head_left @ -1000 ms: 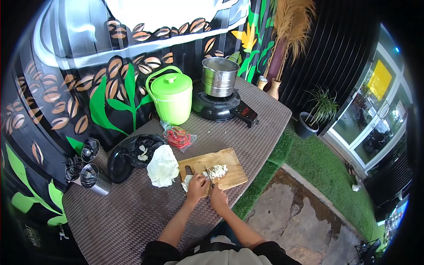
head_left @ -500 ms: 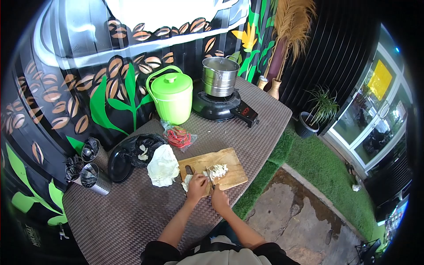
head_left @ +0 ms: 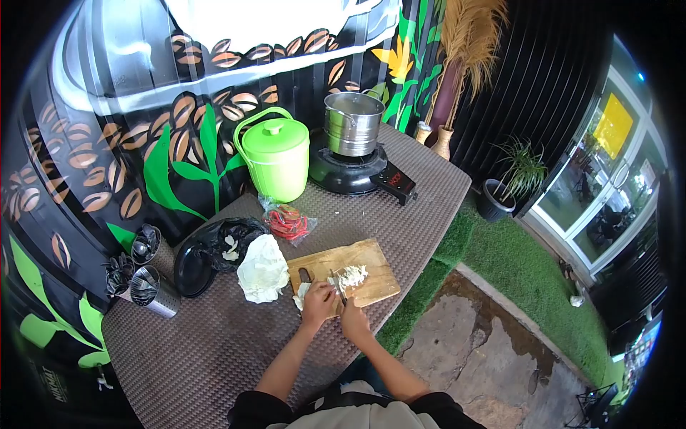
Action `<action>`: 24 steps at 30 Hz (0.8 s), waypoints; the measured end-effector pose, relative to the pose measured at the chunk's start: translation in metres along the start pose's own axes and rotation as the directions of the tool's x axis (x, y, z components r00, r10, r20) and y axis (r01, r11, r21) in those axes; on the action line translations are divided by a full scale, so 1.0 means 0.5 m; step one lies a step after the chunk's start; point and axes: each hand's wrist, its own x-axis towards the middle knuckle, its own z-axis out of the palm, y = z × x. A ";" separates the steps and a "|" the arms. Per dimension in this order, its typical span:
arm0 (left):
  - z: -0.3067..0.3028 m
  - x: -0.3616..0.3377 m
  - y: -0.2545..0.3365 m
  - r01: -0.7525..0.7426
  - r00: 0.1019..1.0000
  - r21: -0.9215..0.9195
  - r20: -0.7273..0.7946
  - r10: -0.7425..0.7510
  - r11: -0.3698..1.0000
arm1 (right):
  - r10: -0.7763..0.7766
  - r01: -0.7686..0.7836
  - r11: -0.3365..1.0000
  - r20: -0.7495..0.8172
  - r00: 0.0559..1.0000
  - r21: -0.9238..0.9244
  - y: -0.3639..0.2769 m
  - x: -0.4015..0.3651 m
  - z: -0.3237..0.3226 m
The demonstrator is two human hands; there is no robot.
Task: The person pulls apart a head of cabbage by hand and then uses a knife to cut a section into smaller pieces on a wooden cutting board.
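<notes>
On a wooden cutting board (head_left: pixel 377 261) lies a small heap of shredded cabbage (head_left: pixel 353 276). My right hand (head_left: pixel 354 323) grips a knife (head_left: pixel 339 289), its blade pointing away from me beside the heap. My left hand (head_left: pixel 319 306) is closed, its fingertips pressing a pale piece of cabbage just left of the blade; most of that piece is hidden. Another pale scrap (head_left: pixel 301 294) sits at the board's left end. Left of the board rests a large pale cabbage leaf (head_left: pixel 263 270).
Behind the board are a plastic bag of red chillies (head_left: pixel 288 223), a lidded green bucket (head_left: pixel 279 161) and a steel pot (head_left: pixel 354 125) on a black stove (head_left: pixel 346 174). A black plastic bag (head_left: pixel 239 232), a black lid (head_left: pixel 191 270) and cutlery holders (head_left: pixel 163 297) stand left.
The view has shifted very slightly. The knife blade has tilted a little at the left side of the shredded heap; both hands remain in nearly the same place.
</notes>
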 end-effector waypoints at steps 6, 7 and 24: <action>-0.004 0.001 0.003 -0.069 0.997 0.058 -0.020 0.070 0.996 | -0.024 0.025 1.000 0.014 1.000 -0.017 -0.009 0.019 0.005; -0.001 -0.002 0.000 -0.070 0.997 0.056 -0.020 0.071 0.996 | -0.023 0.023 1.000 0.012 1.000 -0.018 -0.007 0.023 0.006; 0.000 -0.012 0.000 0.001 0.999 0.064 -0.043 0.002 0.998 | -0.032 0.031 0.998 -0.016 0.999 -0.061 0.000 0.010 0.007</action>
